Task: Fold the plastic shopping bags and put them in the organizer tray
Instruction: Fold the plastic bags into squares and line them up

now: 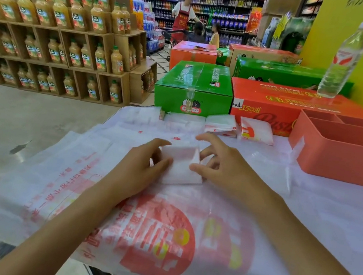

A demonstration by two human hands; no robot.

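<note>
A small folded white plastic bag [182,164] lies on a pile of flat white bags with red print [160,234]. My left hand [145,167] grips its left edge, thumb on top. My right hand [221,165] touches its right edge with thumb and bent fingers, index finger raised. Three folded bags lie in a row at the far edge of the table [184,120], [221,124], [256,131]. The coral organizer tray [338,160] stands at the far right, its compartments showing nothing inside.
Green [194,89] and red [276,100] cartons stand behind the table. A water bottle [343,60] stands on the red carton. Juice shelves [57,29] fill the left. People stand in the far aisle [182,18]. The table's left edge drops to the floor.
</note>
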